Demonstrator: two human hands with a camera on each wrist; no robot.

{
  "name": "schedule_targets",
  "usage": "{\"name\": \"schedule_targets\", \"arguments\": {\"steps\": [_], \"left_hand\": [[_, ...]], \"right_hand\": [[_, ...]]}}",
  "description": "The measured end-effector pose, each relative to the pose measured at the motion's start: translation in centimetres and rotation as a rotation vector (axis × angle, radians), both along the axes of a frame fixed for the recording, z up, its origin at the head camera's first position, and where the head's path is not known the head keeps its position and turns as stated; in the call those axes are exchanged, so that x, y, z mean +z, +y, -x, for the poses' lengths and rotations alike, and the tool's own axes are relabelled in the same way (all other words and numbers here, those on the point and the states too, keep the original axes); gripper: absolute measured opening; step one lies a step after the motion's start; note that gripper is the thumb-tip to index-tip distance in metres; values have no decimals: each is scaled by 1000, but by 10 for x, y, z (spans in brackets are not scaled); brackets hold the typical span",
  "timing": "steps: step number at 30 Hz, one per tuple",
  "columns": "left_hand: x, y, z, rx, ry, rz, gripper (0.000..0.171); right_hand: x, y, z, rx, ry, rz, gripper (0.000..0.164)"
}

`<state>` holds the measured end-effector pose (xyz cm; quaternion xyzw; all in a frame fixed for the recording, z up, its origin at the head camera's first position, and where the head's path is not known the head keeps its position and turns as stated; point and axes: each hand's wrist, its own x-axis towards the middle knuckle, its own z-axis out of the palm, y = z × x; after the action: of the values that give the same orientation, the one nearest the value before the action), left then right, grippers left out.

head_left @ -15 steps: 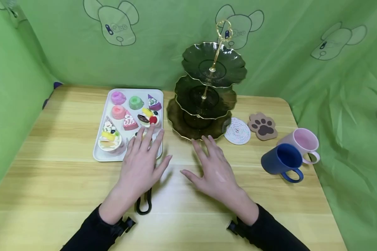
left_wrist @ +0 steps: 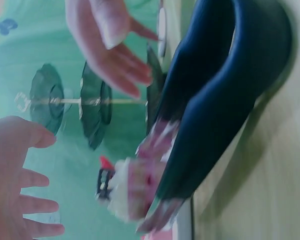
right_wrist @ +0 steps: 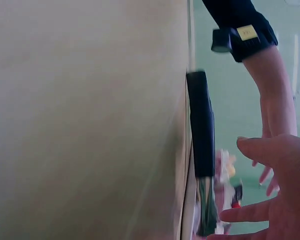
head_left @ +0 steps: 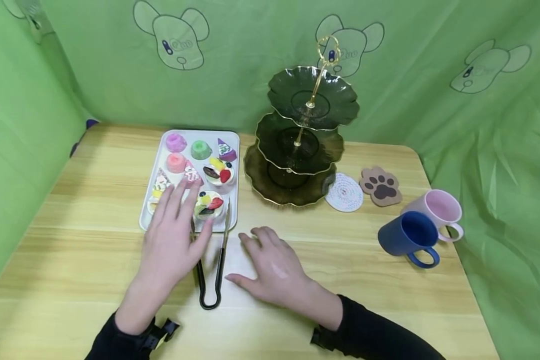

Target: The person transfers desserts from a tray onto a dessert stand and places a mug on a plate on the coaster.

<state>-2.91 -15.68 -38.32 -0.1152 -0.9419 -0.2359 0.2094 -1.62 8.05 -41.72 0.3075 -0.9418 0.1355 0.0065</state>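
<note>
My left hand (head_left: 168, 245) hovers palm down with fingers spread, over the near left part of a white tray (head_left: 235, 165). Tongs (head_left: 220, 270) with black handles and metal arms lie beside its thumb, their tips over the tray's near edge. My right hand (head_left: 276, 272) is just right of the tongs, fingers loosely bent and holding nothing; in the right wrist view its fingers (right_wrist: 247, 212) show near the tongs' metal part. On the tray are a cup dessert (head_left: 209, 204) topped with fruit, another fruit cup (head_left: 220, 172), cake slices and ring-shaped sweets. The left hand partly hides a third cup.
A dark three-tier stand (head_left: 292, 197) with gold rims and a gold handle stands right of the tray. Farther right are a round woven coaster (head_left: 344, 192), a paw-shaped coaster (head_left: 380, 186), a blue mug (head_left: 398, 235) and a pink mug (head_left: 441, 206). Green cloth (head_left: 243, 60) surrounds the table.
My left hand has moved left, uncovering the tongs and the near fruit cup. My right hand has come left and nearer me, away from the stand. The head view has shifted slightly.
</note>
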Motion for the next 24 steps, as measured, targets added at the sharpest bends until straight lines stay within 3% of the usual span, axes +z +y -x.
{"name": "schedule_targets", "arguments": {"steps": [5,9,16,24], "left_hand": [[8,-23,-4,74,27,-50,68],[11,-44,-7,145,-7,-73,71],[3,-81,-8,271,-159,-60,76],[-11,-122,1,279,-354,-2,81]], "right_hand": [[0,-16,-7,20,0,-24,89],[2,-27,-11,5,1,-55,94],[3,-43,-13,-29,-18,-143,107],[2,-56,-8,-57,50,-140,108]]}}
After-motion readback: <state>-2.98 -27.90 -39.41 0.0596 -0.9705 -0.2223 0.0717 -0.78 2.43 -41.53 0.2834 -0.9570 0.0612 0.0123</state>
